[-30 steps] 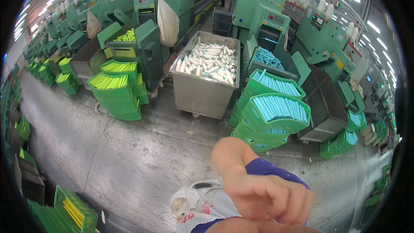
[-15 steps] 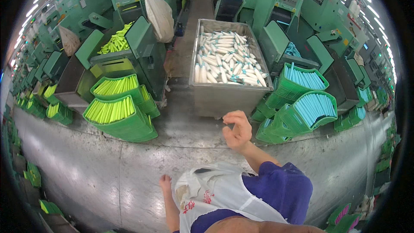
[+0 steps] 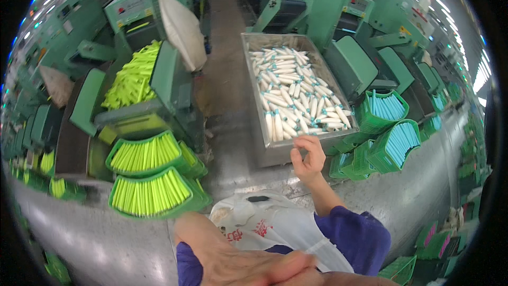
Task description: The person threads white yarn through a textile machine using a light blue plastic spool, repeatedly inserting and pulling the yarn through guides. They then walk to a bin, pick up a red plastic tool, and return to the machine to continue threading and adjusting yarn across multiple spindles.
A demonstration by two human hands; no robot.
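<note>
White spools lie heaped in the metal bin, just beyond the right hand, which hangs near the bin's front edge, curled, a narrow gap at the thumb. The left hand is blurred; I can't tell whether it's holding anything.

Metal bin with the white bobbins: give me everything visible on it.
The metal bin is a grey, open-topped box with straight walls and a rim, steel by its look. It stands upright on the floor, heaped with white bobbins with teal ends; bare inner wall shows at the back. Green crates stand close on its right. The right hand overlaps its front rim in view; contact can't be told. Its underside is hidden.
</note>
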